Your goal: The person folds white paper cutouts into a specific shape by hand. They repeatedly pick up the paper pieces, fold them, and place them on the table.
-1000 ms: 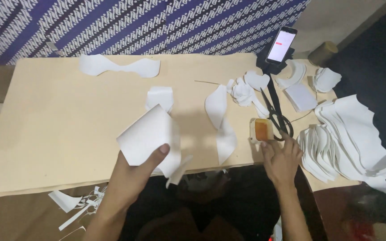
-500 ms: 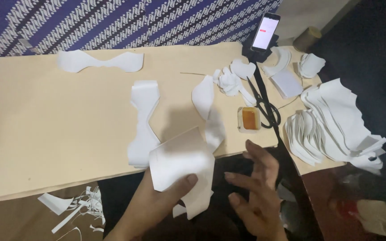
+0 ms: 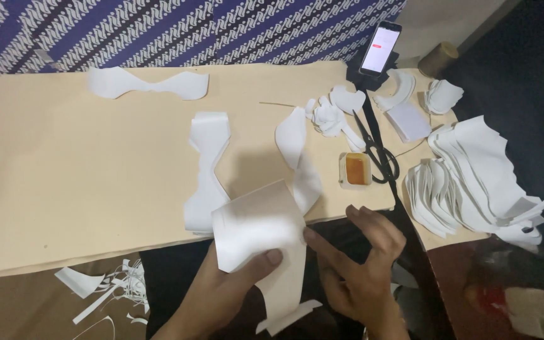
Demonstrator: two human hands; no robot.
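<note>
In the head view, the left hand (image 3: 234, 280) is pinching a white cut-out piece (image 3: 262, 236) just off the bench (image 3: 96, 189) edge; the right hand (image 3: 363, 267) is hovering open-fingered, empty, touching its edge. Supporting both sides should be keeping it flat.

White paper pcs (image 3: 266, 233), beige table (image 3: 83, 182), orange dish (image 3: 356, 169), blue-white patterned cloth (image 3: 158, 31)

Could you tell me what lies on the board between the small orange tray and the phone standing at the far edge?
In the head view, black scissors lie between the orange tray and the phone, handles nearest the tray.
</note>
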